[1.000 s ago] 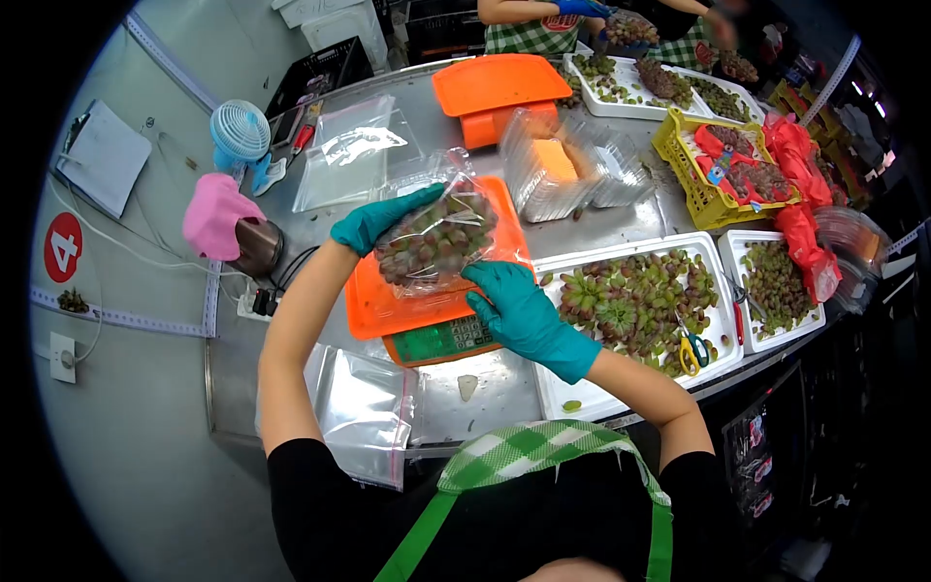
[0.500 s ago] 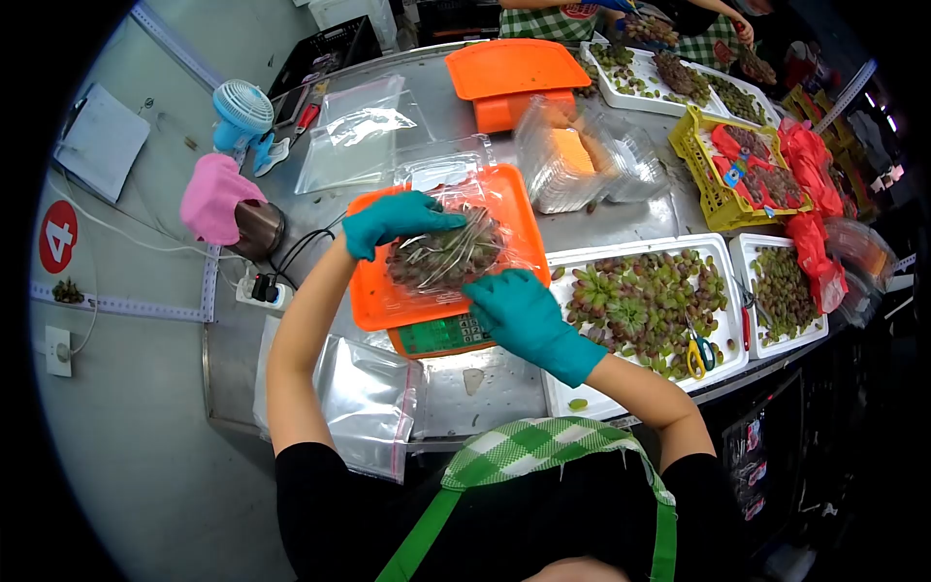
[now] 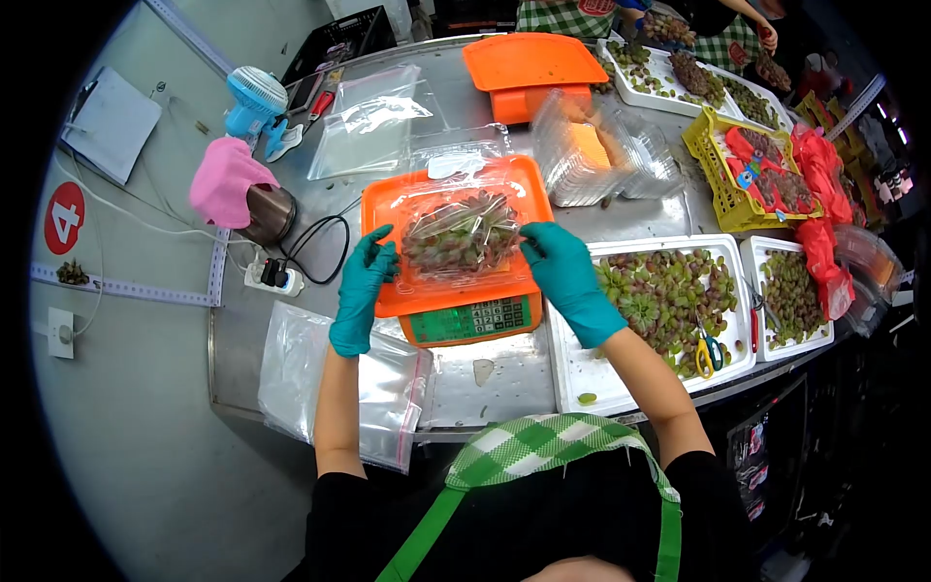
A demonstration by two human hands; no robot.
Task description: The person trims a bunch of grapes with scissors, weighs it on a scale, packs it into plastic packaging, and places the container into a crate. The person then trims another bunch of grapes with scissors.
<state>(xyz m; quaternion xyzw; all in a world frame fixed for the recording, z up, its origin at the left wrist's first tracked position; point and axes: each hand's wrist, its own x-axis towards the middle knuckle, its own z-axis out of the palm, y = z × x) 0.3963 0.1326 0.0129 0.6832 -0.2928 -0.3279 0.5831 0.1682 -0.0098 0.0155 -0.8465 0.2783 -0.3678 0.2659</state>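
Observation:
A clear plastic box of dark green-red succulent rosettes [image 3: 462,238] is on the orange tray [image 3: 538,184] of a scale with a green keypad panel [image 3: 451,323]. My left hand [image 3: 361,296], in a teal glove, has its fingers bent at the box's left side. At the right side, my right hand [image 3: 570,281], in a matching glove, has thumb and fingers closed at the box edge. Reflections on the plastic partly hide the plants. Just behind the box lies clear plastic with a white label [image 3: 456,166].
To the right are a white tray of loose succulents [image 3: 574,373] with scissors [image 3: 709,355], and a smaller tray [image 3: 824,335]. Stacked clear boxes [image 3: 582,165], another orange scale [image 3: 533,63] and a yellow basket [image 3: 722,194] stand behind. Plastic bags [image 3: 335,378] overhang the front edge. Co-workers' hands show beyond.
My left hand has come off the top of the plants to the box's left side. My right hand has moved from the front corner up to the right side. The plants are less covered.

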